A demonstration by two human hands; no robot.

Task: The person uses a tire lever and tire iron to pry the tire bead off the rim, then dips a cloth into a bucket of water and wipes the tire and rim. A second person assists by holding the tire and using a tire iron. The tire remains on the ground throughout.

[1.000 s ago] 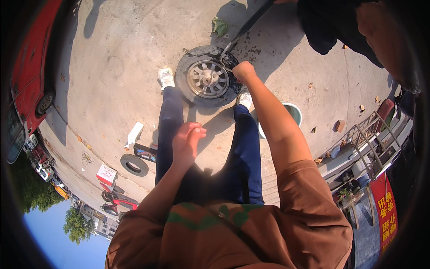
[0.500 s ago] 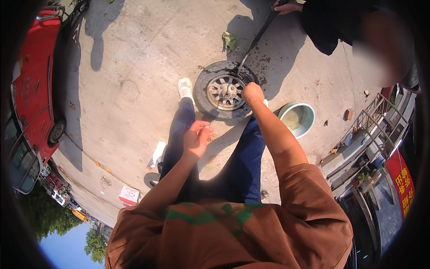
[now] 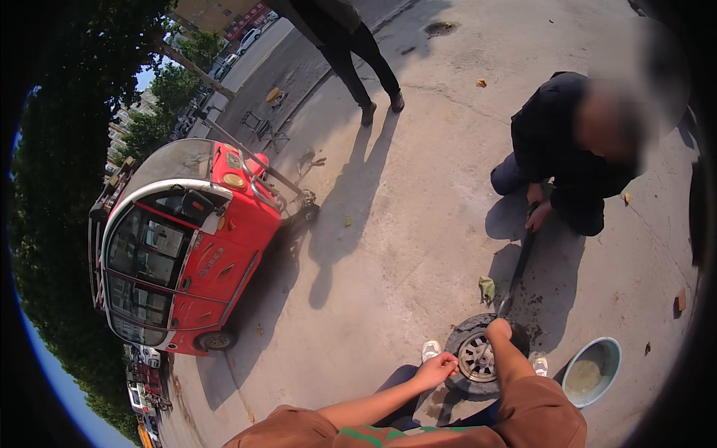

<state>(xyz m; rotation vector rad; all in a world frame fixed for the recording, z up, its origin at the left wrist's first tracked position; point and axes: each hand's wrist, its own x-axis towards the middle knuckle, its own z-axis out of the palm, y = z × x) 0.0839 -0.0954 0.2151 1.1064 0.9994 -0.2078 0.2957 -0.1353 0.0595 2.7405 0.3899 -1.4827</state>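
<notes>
A wheel with a black tyre (image 3: 470, 386) and a spoked metal rim (image 3: 478, 357) lies flat on the ground between my feet. My right hand (image 3: 499, 328) is closed in a fist at the far right part of the wheel; whatever it grips is hidden. Left of the rim, my left hand (image 3: 437, 371) hovers with loosely curled fingers and nothing visible in it. Another person (image 3: 549, 160) crouches beyond the wheel and holds a long dark bar (image 3: 523, 261), whose lower end meets the tyre's far edge.
A pale bucket (image 3: 592, 372) with cloudy water stands right of the wheel. One green leaf (image 3: 487, 289) lies near the bar. On the left is a red three-wheeled vehicle (image 3: 216, 276). A second person (image 3: 358, 63) stands far off; a brick piece (image 3: 680, 300) lies at right.
My view has swung up and left, bringing the whole red vehicle and the standing person into sight. My right hand stays at the wheel; my left remains beside it. The bar is still at the tyre.
</notes>
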